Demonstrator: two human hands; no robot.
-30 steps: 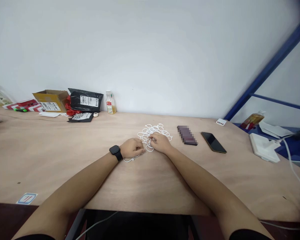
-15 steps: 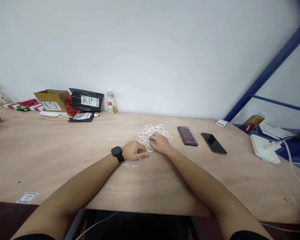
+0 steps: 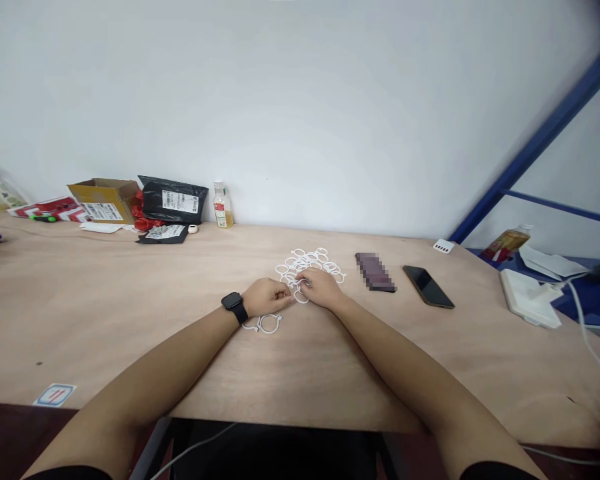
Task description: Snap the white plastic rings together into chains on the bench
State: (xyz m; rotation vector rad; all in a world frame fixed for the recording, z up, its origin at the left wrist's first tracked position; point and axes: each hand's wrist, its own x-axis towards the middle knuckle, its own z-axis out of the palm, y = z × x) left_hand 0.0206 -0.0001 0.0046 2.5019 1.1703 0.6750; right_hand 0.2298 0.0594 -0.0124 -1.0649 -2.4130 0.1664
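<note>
A pile of white plastic curtain rings [image 3: 307, 259], each with a small knob or eyelet, lies mid-table. My right hand [image 3: 323, 288] is closed at the near side of the pile, its fingers pinching a white curtain ring [image 3: 301, 298]. My left hand [image 3: 266, 297], a black watch [image 3: 235, 305] on its wrist, has curled fingers, and its thumb tip reaches the edge of that ring. Whatever its fingers grip is hidden. Just below the left hand, two linked-looking rings [image 3: 270, 325] rest on the wood, one partly covered by the wrist.
Right of the pile lie a blurred-out dark phone [image 3: 375, 272] and a black phone [image 3: 429, 287]. A white power strip [image 3: 527, 300] with a cable is farther right. At the back left stand a cardboard box [image 3: 103, 202], a black parcel bag [image 3: 173, 200] and a bottle [image 3: 223, 207].
My left hand has shifted slightly up, its thumb coming to the ring at the right hand and uncovering more of the rings below. My right hand has barely moved.
</note>
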